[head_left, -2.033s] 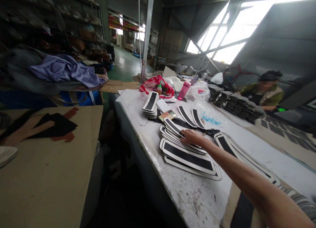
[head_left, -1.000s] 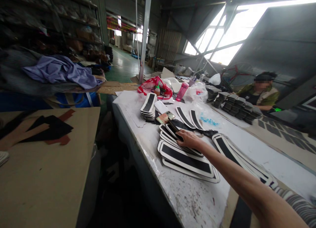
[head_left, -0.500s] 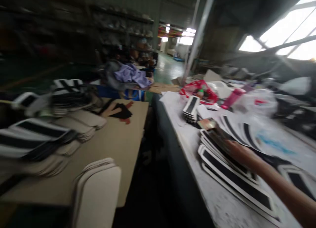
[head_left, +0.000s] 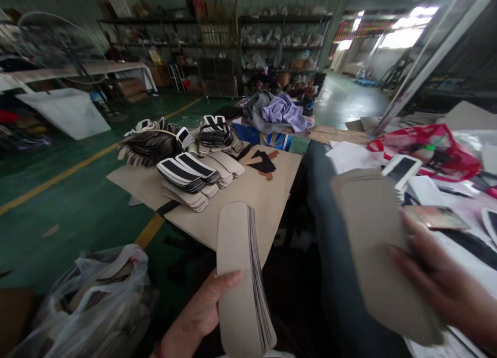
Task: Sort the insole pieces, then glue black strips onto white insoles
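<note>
My left hand (head_left: 207, 301) grips a stack of long beige panels with rounded ends (head_left: 236, 265), thumb across the top face and fingers hidden beneath. Over the edge of the right table, my right hand (head_left: 430, 270) is closed on a second, motion-blurred stack of similar beige panels (head_left: 373, 239). Ahead, on a beige-topped table (head_left: 272, 213), lie piles of beige panels, some topped with black-and-white panels (head_left: 184, 172). A dark bundle of panels (head_left: 149, 146) rests at that table's far left, near black and brown scraps (head_left: 264, 164).
A plastic bag filled with pieces (head_left: 97, 301) stands at lower left. The white right table (head_left: 446, 190) carries a red bag (head_left: 435, 151), papers and a small black-and-white stack (head_left: 402, 169). Purple cloth (head_left: 285, 112) lies beyond. A dark gap separates the tables.
The view has swung left. My right hand has left the black-and-white panels on the right table and now holds beige panels; my left hand has come into view on the other stack.
</note>
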Available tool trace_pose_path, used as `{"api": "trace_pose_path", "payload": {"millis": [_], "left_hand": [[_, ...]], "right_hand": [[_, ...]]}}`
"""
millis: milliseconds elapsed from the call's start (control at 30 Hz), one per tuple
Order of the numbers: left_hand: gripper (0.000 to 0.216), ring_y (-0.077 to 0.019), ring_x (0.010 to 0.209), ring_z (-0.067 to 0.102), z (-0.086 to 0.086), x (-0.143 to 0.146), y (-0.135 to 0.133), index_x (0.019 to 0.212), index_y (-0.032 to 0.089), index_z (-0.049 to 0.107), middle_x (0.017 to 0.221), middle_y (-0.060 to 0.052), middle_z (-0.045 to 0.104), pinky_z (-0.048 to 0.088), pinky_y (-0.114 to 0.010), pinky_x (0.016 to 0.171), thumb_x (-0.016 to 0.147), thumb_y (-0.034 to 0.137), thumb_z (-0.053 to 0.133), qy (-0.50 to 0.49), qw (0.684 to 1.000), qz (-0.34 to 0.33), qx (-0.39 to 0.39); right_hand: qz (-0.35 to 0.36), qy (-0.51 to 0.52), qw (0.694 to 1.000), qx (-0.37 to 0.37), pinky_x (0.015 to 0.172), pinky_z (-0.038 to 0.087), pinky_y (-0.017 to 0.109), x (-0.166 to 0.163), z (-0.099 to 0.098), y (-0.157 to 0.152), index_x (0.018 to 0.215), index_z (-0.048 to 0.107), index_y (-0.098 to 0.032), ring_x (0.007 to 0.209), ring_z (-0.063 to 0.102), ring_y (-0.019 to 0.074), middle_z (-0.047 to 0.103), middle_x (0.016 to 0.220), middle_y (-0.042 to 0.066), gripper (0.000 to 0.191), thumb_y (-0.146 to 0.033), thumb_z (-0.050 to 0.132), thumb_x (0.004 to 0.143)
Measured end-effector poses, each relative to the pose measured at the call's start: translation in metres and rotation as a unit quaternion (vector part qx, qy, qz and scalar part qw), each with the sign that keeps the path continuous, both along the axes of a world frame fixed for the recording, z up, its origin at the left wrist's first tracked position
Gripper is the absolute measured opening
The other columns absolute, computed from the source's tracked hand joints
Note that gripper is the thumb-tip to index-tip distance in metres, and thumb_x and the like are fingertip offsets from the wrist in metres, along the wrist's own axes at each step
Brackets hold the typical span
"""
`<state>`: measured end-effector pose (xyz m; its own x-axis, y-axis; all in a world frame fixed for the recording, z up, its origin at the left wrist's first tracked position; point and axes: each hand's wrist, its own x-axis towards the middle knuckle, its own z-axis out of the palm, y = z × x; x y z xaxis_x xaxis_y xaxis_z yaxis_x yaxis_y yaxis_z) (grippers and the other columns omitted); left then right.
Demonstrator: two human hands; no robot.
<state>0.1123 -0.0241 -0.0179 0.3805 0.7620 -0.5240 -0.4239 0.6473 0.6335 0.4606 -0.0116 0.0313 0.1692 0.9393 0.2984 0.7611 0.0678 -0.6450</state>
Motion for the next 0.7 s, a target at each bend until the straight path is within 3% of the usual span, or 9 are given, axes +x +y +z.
{"api": "trace_pose_path", "payload": {"millis": [67, 167, 300, 433, 533, 633, 700], "left_hand": [[0.045, -0.021, 0.068, 0.065, 0.001, -0.001, -0.005, 0.087, 0.013, 0.074, 0.079, -0.009, 0.074, 0.052, -0.033, 0.072, 0.051, 0.036, 0.087, -0.021, 0.999, 0.013, -0.028], [0.048, -0.0238, 0.077, 0.067, 0.001, -0.009, -0.012, 0.092, 0.013, 0.073, 0.088, -0.01, 0.074, 0.051, -0.034, 0.08, 0.052, 0.036, 0.087, -0.05, 0.998, 0.033, -0.034], [0.043, -0.0278, 0.087, 0.067, -0.003, -0.024, -0.024, 0.096, 0.013, 0.071, 0.092, -0.011, 0.074, 0.05, -0.037, 0.084, 0.061, 0.034, 0.082, -0.032, 0.996, 0.078, 0.02], [0.054, -0.0288, 0.081, 0.068, -0.009, -0.038, -0.039, 0.112, 0.013, 0.063, 0.091, -0.011, 0.073, 0.051, -0.039, 0.077, 0.065, 0.037, 0.078, 0.031, 0.995, 0.083, 0.05], [0.06, -0.0315, 0.086, 0.066, -0.018, -0.043, -0.049, 0.111, 0.012, 0.061, 0.095, -0.013, 0.072, 0.051, -0.04, 0.077, 0.063, 0.044, 0.078, 0.13, 0.984, 0.087, 0.086], [0.059, -0.0326, 0.096, 0.062, -0.029, -0.046, -0.055, 0.105, 0.014, 0.059, 0.101, -0.013, 0.069, 0.049, -0.038, 0.082, 0.055, 0.037, 0.081, 0.286, 0.938, 0.128, 0.145], [0.06, -0.0305, 0.091, 0.062, -0.034, -0.047, -0.055, 0.104, 0.016, 0.055, 0.096, -0.011, 0.069, 0.049, -0.037, 0.078, 0.053, 0.033, 0.08, 0.346, 0.913, 0.148, 0.16]], "right_hand": [[0.057, 0.044, 0.997, -0.022, 0.101, 0.045, 0.044, -0.047, -0.009, -0.019, 0.15, 0.019, -0.029, 0.125, 0.05, 0.0295, 0.034, 0.151, 0.008, 0.071, -0.054, 0.045, 0.088], [0.154, 0.15, 0.976, -0.037, 0.107, 0.037, 0.044, -0.129, -0.036, -0.017, 0.151, 0.015, -0.022, 0.131, 0.043, 0.0246, 0.035, 0.15, 0.01, 0.068, -0.041, 0.044, 0.092], [0.19, 0.261, 0.945, -0.057, 0.11, 0.034, 0.041, -0.203, -0.066, -0.016, 0.148, 0.025, -0.022, 0.134, 0.04, 0.021, 0.046, 0.143, 0.009, 0.059, -0.036, 0.042, 0.094], [0.177, 0.301, 0.932, -0.094, 0.11, 0.034, 0.041, -0.229, -0.08, -0.035, 0.145, 0.033, -0.022, 0.132, 0.043, 0.0215, 0.05, 0.14, 0.008, 0.056, -0.036, 0.045, 0.093], [0.16, 0.321, 0.925, -0.128, 0.109, 0.036, 0.039, -0.237, -0.089, -0.05, 0.143, 0.037, -0.024, 0.131, 0.043, 0.0215, 0.055, 0.136, 0.006, 0.054, -0.039, 0.045, 0.093], [0.13, 0.336, 0.917, -0.172, 0.109, 0.036, 0.038, -0.241, -0.094, -0.06, 0.14, 0.043, -0.023, 0.132, 0.042, 0.0227, 0.054, 0.136, 0.006, 0.055, -0.048, 0.045, 0.091], [0.126, 0.334, 0.913, -0.196, 0.11, 0.034, 0.039, -0.244, -0.09, -0.062, 0.14, 0.044, -0.02, 0.134, 0.04, 0.0238, 0.051, 0.139, 0.008, 0.057, -0.052, 0.042, 0.092]]}}
